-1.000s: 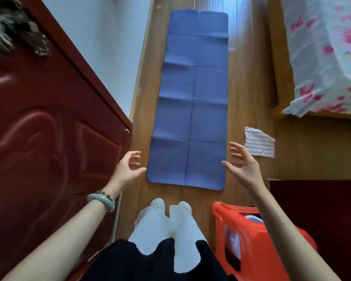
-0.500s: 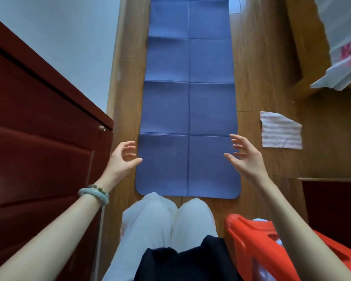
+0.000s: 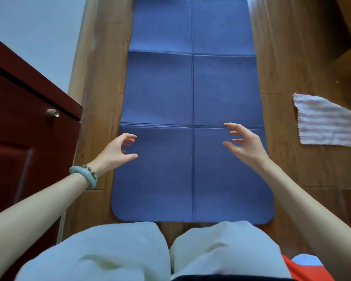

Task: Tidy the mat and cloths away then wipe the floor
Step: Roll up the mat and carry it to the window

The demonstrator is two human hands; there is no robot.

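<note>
One blue mat (image 3: 193, 88) is lying flat and unrolled on the wooden floor (image 3: 97, 82), its rounded near end just in front of the person's two knees (image 3: 101, 252) and its far end running out of view. One lengthwise crease and two crosswise creases are showing on it.

Two bare hands are reaching over the mat's near section. The left hand (image 3: 115, 153) is hanging at the mat's left edge, fingers loosely curled and thumb extended, gripping nothing. The right hand (image 3: 245, 146) is hanging over the mat's right half, fingers spread and slightly bent, likewise gripping nothing. Whether either hand is touching the mat cannot be told.

Two bracelets (image 3: 83, 176), one pale bangle and one beaded, are sitting on the left wrist.

One striped pink-and-white cloth (image 3: 325, 122) is lying flat on the floor to the right of the mat, apart from it.

One dark red cabinet (image 3: 18, 128) with one round knob (image 3: 52, 113) is standing left of the mat. One orange container (image 3: 316, 270) is showing partly at the mat's near right.
</note>
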